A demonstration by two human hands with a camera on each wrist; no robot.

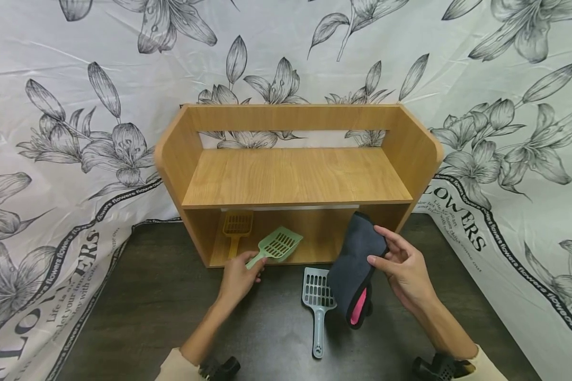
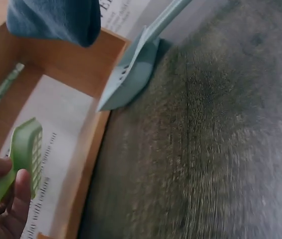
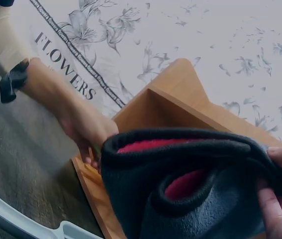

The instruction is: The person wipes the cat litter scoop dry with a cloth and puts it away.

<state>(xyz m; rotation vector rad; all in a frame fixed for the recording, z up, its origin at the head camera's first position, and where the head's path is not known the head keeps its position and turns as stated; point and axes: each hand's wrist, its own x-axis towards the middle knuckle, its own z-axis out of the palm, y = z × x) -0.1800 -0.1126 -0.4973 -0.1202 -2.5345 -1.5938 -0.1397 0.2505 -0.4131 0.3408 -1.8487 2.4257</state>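
Note:
My left hand (image 1: 240, 275) grips the handle of a green slotted scoop (image 1: 277, 245), holding its head at the mouth of the lower shelf of a wooden rack (image 1: 295, 180). The left wrist view shows the green scoop (image 2: 25, 154) in my fingers (image 2: 20, 194). My right hand (image 1: 400, 264) pinches a dark grey mitt with a pink lining (image 1: 355, 270), held up in front of the rack's right side. From the right wrist, the grey mitt (image 3: 190, 194) fills the view. A grey-blue scoop (image 1: 318, 301) lies on the dark table between my hands.
A yellow scoop (image 1: 237, 227) lies inside the rack's lower shelf at the left. The rack's upper shelf (image 1: 295, 177) is bare. A flower-printed white cloth (image 1: 52, 159) covers the wall and both table sides. The dark table (image 1: 148, 296) lies in front.

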